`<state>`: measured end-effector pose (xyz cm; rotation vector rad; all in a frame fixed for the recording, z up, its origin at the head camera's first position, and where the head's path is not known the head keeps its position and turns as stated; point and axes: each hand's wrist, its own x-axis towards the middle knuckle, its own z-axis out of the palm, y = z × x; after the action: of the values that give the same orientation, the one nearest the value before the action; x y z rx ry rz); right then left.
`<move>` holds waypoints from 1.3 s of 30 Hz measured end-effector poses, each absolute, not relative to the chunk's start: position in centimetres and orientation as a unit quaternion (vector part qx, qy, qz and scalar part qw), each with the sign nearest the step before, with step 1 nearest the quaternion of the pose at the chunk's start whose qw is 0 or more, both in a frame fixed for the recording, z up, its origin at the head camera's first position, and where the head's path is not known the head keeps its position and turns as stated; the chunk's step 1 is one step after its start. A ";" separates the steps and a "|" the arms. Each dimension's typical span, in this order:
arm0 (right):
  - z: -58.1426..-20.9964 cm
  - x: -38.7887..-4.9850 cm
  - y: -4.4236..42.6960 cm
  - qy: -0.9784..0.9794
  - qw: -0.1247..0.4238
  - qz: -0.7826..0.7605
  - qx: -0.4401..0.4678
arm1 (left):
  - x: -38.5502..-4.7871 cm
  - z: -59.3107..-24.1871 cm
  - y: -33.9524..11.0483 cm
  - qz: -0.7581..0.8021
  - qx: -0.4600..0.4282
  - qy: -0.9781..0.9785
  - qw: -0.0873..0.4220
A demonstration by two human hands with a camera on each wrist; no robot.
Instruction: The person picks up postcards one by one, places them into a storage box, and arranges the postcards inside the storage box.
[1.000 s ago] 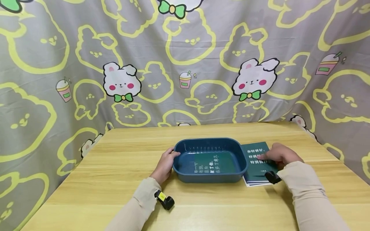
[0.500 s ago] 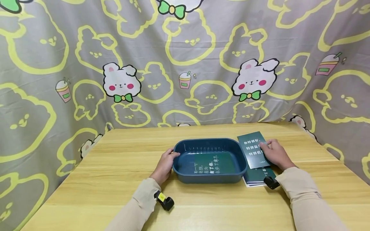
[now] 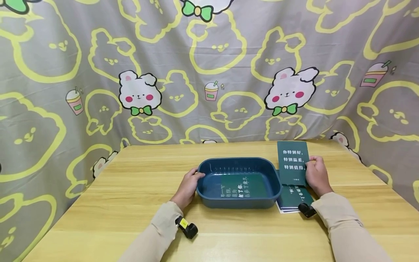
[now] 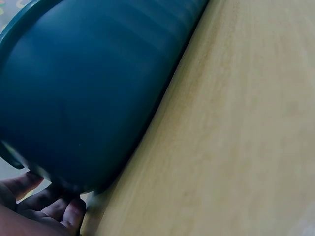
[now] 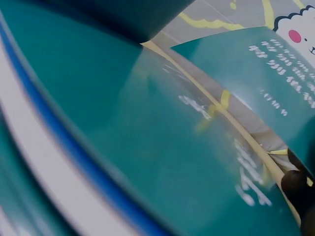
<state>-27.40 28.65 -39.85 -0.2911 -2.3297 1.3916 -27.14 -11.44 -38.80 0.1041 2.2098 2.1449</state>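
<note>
My left hand (image 3: 187,186) grips the left end of a dark blue plastic basin (image 3: 239,202), thumb over the rim. In the left wrist view, curled fingers (image 4: 73,212) touch the basin's outer wall. Inside the basin lies a green card (image 3: 253,185) with white writing. My right hand (image 3: 317,176) pinches the right edge of another green card (image 3: 292,175), held raised and tilted up, its white writing facing me. Beneath it, to the basin's right, is a stack of green cards (image 3: 296,200); white and blue edges (image 5: 98,182) show in the right wrist view.
The wooden table (image 3: 131,218) carries the basin and the stack, which sits close against the basin's right end. A grey curtain (image 3: 183,54) with yellow outlines and rabbit faces hangs behind the table and along both sides.
My right hand has lifted the top card off the stack and tilted it upright, uncovering another card with writing below. The left hand and basin stay in place.
</note>
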 end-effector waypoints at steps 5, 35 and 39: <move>-39.9 -27.4 28.6 -0.825 0.235 0.500 -0.119 | -27.2 -38.8 -11.5 0.692 0.031 0.720 0.029; -37.6 -27.3 27.7 -0.798 0.305 0.513 -0.086 | -27.3 -38.8 -11.4 0.698 0.029 0.714 0.034; -37.3 -27.2 27.5 -0.790 0.306 0.524 -0.086 | -27.3 -38.7 -11.4 0.697 0.027 0.716 0.036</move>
<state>-27.17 27.51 -37.29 -0.2285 -2.0922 1.3871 -27.25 -11.39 -38.73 0.0834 2.1984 2.1414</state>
